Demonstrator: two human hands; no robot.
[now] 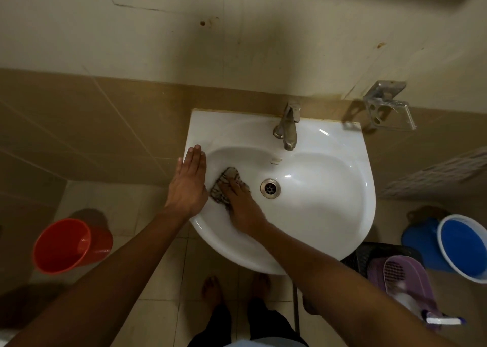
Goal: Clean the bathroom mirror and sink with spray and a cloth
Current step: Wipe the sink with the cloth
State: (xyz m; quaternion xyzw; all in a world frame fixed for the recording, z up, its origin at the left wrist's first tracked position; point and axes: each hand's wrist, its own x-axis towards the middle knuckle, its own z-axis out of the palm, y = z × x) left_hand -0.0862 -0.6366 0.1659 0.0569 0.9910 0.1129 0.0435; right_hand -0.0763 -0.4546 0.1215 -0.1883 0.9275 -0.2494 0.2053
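So closest to the camera are the two bare forearms reaching down from the bottom corners, with bare feet [235, 291] on the floor tiles between them. The right hand [241, 204] is inside the sink [329, 204], fingers laid out flat and pressing a patterned cloth [224, 185] against the left inner wall of the bowl, about 9 o'clock from the drain [270, 188] and just beside it. It looks like pressing rather than gripping, which makes sense if you're scrubbing a curved wall. The left hand [188, 183] is open and flat on the rim at 9 o'clock, fingers straight and together, holding nothing, probably just bracing the body while the other arm pushes. The faucet [288, 127] sits at 12 o'clock on the back ledge, and no water is visibly running. No mirror in view, so can't say where that part stands. A spray bottle [432, 317] lies down at 4 o'clock by a purple basket [411, 278], out of the way. Room is dim, with beige and tan wall tiles, a clear wall holder [387, 109] at 1 o'clock, a red bucket [66, 243] at 8 o'clock on the floor and a blue bucket [461, 243] at 3 o'clock
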